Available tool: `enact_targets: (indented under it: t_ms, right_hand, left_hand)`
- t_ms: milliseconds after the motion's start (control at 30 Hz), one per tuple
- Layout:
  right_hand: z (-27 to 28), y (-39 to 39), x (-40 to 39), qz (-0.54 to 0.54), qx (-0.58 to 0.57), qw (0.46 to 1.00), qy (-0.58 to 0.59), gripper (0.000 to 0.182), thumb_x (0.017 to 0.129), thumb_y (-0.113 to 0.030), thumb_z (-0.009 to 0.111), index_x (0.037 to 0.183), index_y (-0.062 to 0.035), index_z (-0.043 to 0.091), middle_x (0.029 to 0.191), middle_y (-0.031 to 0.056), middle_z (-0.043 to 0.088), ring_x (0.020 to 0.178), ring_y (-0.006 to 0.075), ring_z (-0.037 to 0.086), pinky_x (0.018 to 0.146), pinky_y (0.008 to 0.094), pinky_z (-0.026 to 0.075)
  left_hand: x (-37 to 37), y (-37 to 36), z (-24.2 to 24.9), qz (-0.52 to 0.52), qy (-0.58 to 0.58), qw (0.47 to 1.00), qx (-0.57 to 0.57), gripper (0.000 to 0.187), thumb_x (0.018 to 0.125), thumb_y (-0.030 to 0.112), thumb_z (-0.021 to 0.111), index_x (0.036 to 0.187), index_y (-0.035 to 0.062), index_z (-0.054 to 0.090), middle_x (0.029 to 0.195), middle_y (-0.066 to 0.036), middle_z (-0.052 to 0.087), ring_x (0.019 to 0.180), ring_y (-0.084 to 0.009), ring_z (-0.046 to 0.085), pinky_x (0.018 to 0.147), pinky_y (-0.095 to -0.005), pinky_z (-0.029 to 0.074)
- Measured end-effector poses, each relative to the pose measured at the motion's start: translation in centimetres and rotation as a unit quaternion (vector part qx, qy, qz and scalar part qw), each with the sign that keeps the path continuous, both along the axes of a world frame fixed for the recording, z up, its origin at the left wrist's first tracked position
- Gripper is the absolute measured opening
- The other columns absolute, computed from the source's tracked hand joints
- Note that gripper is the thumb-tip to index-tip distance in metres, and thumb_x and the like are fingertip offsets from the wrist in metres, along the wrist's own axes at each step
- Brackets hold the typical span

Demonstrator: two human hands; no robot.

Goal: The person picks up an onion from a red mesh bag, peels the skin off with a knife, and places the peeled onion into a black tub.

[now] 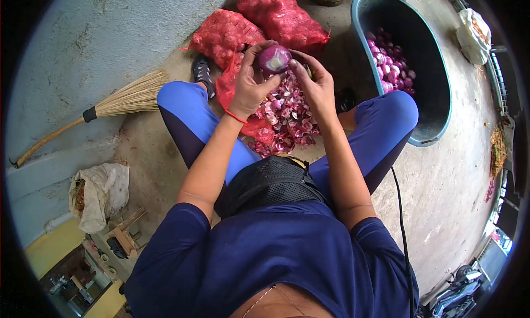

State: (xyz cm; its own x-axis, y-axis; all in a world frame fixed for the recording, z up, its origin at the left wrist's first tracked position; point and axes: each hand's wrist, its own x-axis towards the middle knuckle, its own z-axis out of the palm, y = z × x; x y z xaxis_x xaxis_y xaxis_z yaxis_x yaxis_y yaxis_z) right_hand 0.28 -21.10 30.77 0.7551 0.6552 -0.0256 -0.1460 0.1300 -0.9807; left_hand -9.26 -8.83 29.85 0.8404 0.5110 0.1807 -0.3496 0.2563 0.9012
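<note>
Concrete floor (441,191); rough blue-grey wall (83,47) to my left. Count: two bulging red mesh sacks (281,14), two white sacks (473,36), one broom (132,95), one deep tub (428,53) part-filled with onions (395,70), one heap of skins (287,116). One red onion (274,60) over the heap, pinched between my left hand (255,78) and right hand (314,83).
</note>
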Motion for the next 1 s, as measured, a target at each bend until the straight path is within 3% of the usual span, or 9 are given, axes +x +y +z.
enact_targets:
  t_ms: [133, 233, 333, 433, 533, 633, 833, 933, 1000]
  right_hand:
    - [-0.4, -0.5, 1.2, -0.031, -0.055, 0.987, -0.148, 0.031, 0.087, -0.015, 0.074, 0.115, -0.0029, 0.070, 0.096, 0.0073, 0.070, 0.090, 0.0096, 0.063, 0.080, 0.0264, 0.050]
    - [-0.3, -1.0, 1.7, 0.003, -0.069, 0.982, -0.178, 0.031, 0.086, -0.014, 0.073, 0.116, -0.0047, 0.070, 0.094, 0.0089, 0.070, 0.084, 0.0144, 0.065, 0.079, 0.0288, 0.051]
    - [0.3, -1.4, 2.1, 0.015, -0.102, 0.952, -0.289, 0.035, 0.083, -0.013, 0.072, 0.117, -0.0068, 0.070, 0.095, 0.0128, 0.070, 0.082, 0.0214, 0.067, 0.079, 0.0314, 0.052]
    - [1.1, -1.7, 1.9, 0.050, -0.142, 0.942, -0.299, 0.036, 0.082, -0.006, 0.068, 0.118, -0.0025, 0.068, 0.094, 0.0115, 0.069, 0.084, 0.0128, 0.064, 0.080, 0.0270, 0.049]
    - [1.1, -1.9, 1.9, 0.045, -0.168, 0.927, -0.331, 0.038, 0.078, -0.008, 0.069, 0.116, -0.0019, 0.068, 0.090, 0.0142, 0.069, 0.080, 0.0171, 0.067, 0.078, 0.0291, 0.051]
    - [0.7, -1.9, 1.9, 0.045, -0.189, 0.924, -0.330, 0.041, 0.075, -0.017, 0.073, 0.114, -0.0050, 0.068, 0.097, 0.0195, 0.069, 0.090, 0.0338, 0.068, 0.081, 0.0392, 0.053]
    - [-0.3, -1.7, 2.0, 0.039, -0.184, 0.917, -0.351, 0.038, 0.075, -0.016, 0.072, 0.110, -0.0020, 0.068, 0.097, 0.0209, 0.069, 0.091, 0.0362, 0.068, 0.081, 0.0409, 0.053]
    - [-0.4, -1.7, 2.2, 0.026, -0.202, 0.918, -0.341, 0.035, 0.077, -0.014, 0.069, 0.109, -0.0016, 0.068, 0.096, 0.0215, 0.069, 0.090, 0.0373, 0.067, 0.081, 0.0403, 0.053]
    - [-0.2, -1.7, 2.4, 0.025, -0.204, 0.936, -0.286, 0.032, 0.079, -0.013, 0.067, 0.109, -0.0017, 0.068, 0.094, 0.0216, 0.068, 0.087, 0.0345, 0.068, 0.080, 0.0385, 0.053]
  left_hand:
    - [-0.1, 0.1, -0.2, -0.042, 0.020, 0.998, 0.049, 0.068, 0.081, -0.015, 0.058, 0.143, 0.0057, 0.039, 0.137, -0.008, 0.049, 0.122, -0.0179, 0.054, 0.105, -0.0326, 0.046]
    - [-0.3, 0.2, -0.2, -0.021, 0.031, 0.992, 0.123, 0.069, 0.079, -0.016, 0.056, 0.143, 0.0061, 0.039, 0.137, -0.007, 0.049, 0.125, -0.0183, 0.052, 0.107, -0.0327, 0.045]
    - [-0.3, 0.6, -0.9, -0.027, 0.024, 0.984, 0.172, 0.070, 0.077, -0.015, 0.056, 0.141, 0.0060, 0.041, 0.137, -0.007, 0.049, 0.128, -0.0192, 0.049, 0.108, -0.0335, 0.042]
    - [-0.3, 1.1, -1.1, 0.007, 0.047, 0.957, 0.288, 0.069, 0.069, -0.008, 0.063, 0.134, 0.0076, 0.048, 0.132, -0.008, 0.053, 0.123, -0.0217, 0.053, 0.107, -0.0345, 0.042]
    - [-0.4, 1.0, -0.8, 0.010, 0.056, 0.943, 0.328, 0.067, 0.067, -0.007, 0.063, 0.132, 0.0084, 0.050, 0.127, -0.009, 0.056, 0.123, -0.0245, 0.053, 0.107, -0.0356, 0.042]
    - [-0.2, 0.8, -1.2, 0.005, 0.046, 0.942, 0.333, 0.066, 0.067, -0.006, 0.064, 0.130, 0.0086, 0.051, 0.124, -0.009, 0.058, 0.122, -0.0252, 0.054, 0.107, -0.0355, 0.042]
    - [-0.6, 0.0, -1.5, -0.054, 0.083, 0.979, 0.179, 0.064, 0.070, -0.006, 0.063, 0.131, 0.0082, 0.049, 0.126, -0.007, 0.056, 0.123, -0.0181, 0.052, 0.107, -0.0327, 0.042]
    - [-0.7, 0.0, -1.6, -0.071, 0.112, 0.979, 0.153, 0.064, 0.071, -0.008, 0.060, 0.132, 0.0084, 0.048, 0.128, -0.006, 0.054, 0.124, -0.0152, 0.050, 0.108, -0.0309, 0.040]
    - [-0.4, 0.1, -1.3, -0.082, 0.078, 0.985, 0.128, 0.064, 0.072, -0.011, 0.057, 0.131, 0.0087, 0.045, 0.129, -0.007, 0.052, 0.124, -0.0158, 0.050, 0.109, -0.0304, 0.039]
